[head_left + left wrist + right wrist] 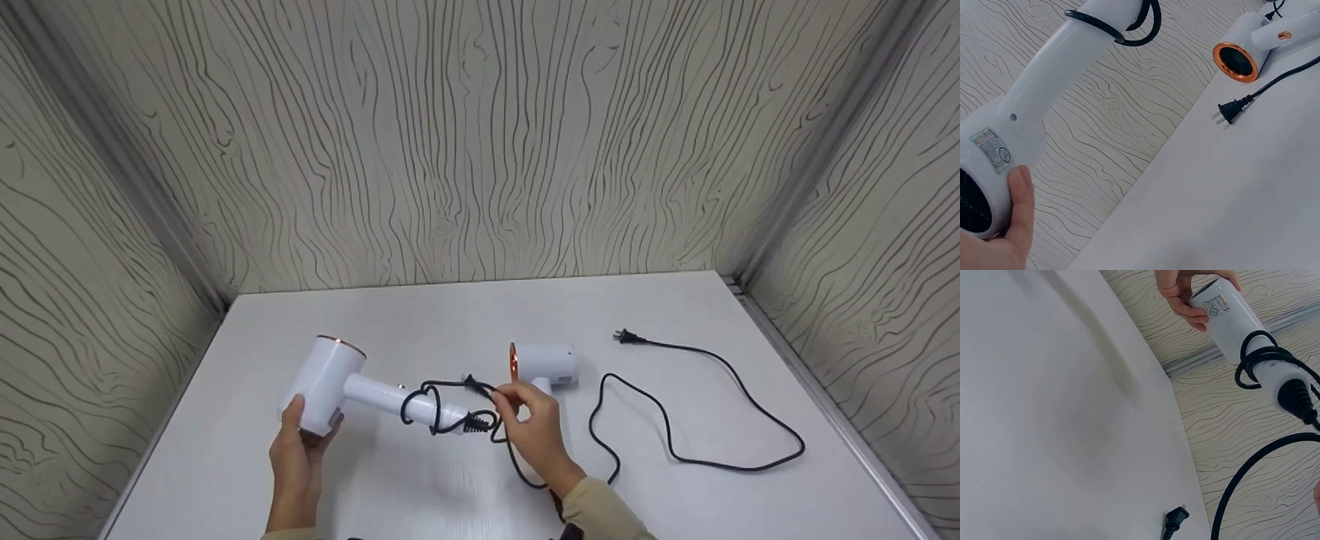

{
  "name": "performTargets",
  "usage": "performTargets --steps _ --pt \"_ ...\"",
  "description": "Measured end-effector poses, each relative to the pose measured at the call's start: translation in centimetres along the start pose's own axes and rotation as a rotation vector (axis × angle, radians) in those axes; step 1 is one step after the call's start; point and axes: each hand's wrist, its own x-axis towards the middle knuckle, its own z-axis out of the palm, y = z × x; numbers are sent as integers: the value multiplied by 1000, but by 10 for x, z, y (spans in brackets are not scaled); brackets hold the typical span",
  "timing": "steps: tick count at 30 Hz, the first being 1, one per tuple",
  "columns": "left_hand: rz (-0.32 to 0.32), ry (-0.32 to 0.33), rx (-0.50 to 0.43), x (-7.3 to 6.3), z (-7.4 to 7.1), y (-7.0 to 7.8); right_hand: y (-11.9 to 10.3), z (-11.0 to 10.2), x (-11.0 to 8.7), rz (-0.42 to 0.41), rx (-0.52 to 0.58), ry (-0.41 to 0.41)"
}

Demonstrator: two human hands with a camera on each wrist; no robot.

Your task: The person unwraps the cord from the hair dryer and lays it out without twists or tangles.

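My left hand (296, 450) grips a white hair dryer (322, 386) by its barrel, above the table. Its handle points right, with a black cord (437, 412) looped around the handle's end. The left wrist view shows the label and dark rear grille of this dryer, close to the thumb. My right hand (534, 427) pinches the black cord just right of the handle's end. A black two-pin plug (1230, 111) lies on the table near a second white hair dryer (547, 364). In the head view my right hand partly hides that dryer's handle.
The white table (405, 315) meets a wood-patterned back wall (450, 150), with side walls left and right. Another black cord (739, 469) winds over the table's right side, ending in a plug (627, 337). The second dryer's copper-rimmed front (1235, 62) faces left.
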Motion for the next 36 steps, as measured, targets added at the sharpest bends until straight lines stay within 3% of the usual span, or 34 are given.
performTargets --steps 9,16,27,36 --pt "23 -43 -62 -3 2 4 30 7 -13 36 -21 1" --pt "7 -66 -128 -9 5 11 35 12 -24 84 -41 -45" --pt "41 -76 -174 -14 8 19 30 21 -34 31 -41 -64" --pt "30 -58 -165 -14 11 20 36 26 -50 125 -41 -230"
